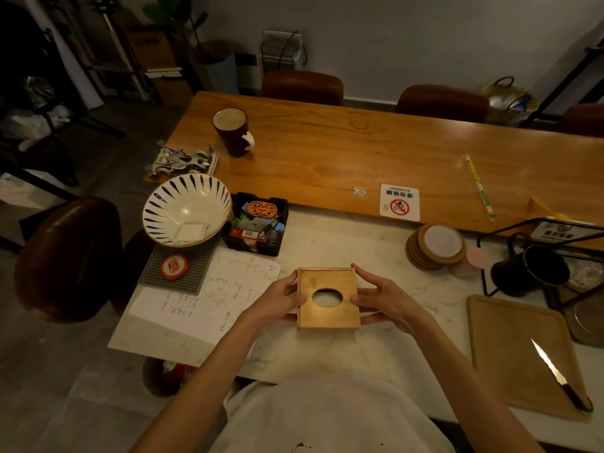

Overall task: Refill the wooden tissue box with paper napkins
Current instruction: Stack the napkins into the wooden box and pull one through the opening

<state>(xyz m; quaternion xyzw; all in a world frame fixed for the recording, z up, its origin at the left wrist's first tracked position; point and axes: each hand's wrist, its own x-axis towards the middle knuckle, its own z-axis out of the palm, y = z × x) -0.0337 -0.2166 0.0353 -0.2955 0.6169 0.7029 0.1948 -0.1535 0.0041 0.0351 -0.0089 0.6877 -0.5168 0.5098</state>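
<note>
A square wooden tissue box (pixel 327 279) with an oval opening in its lid is in front of me on the white marble table (pixel 359 243). My left hand (pixel 277 300) grips its left side, thumb resting on the lid. My right hand (pixel 382 299) grips its right side, fingers along the far edge. Something pale shows through the oval opening; I cannot tell what it is. A folded white napkin (pixel 191 231) lies inside the blue-striped bowl (pixel 186 209) to the left.
Handwritten papers (pixel 209 299) lie left of the box. A black tray of small items (pixel 256 223) sits behind it. Stacked coasters (pixel 436 245), a black mug (pixel 529 271) and a wire rack stand at right. A knife (pixel 560 376) rests on a wooden board (pixel 510 341).
</note>
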